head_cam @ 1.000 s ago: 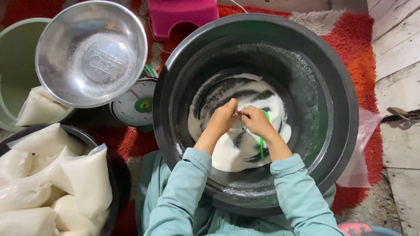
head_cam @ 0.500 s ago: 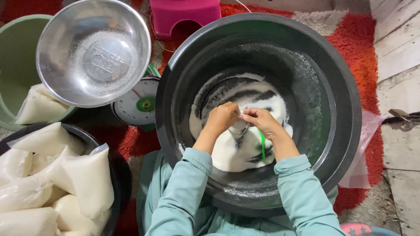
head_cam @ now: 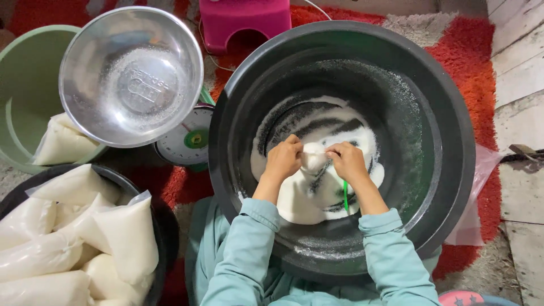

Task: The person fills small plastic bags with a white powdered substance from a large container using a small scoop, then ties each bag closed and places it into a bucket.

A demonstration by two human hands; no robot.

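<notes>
Filled white bags [head_cam: 73,243] lay stacked in a dark tub at the near left. Inside the big black basin [head_cam: 447,170], over white grains, the left hand [head_cam: 283,160] and right hand [head_cam: 348,161] had their fingers closed on a small clear bag [head_cam: 313,160], near a green strip [head_cam: 345,195]. Farther left sat a steel bowl [head_cam: 131,76] on a scale [head_cam: 187,141].
</notes>
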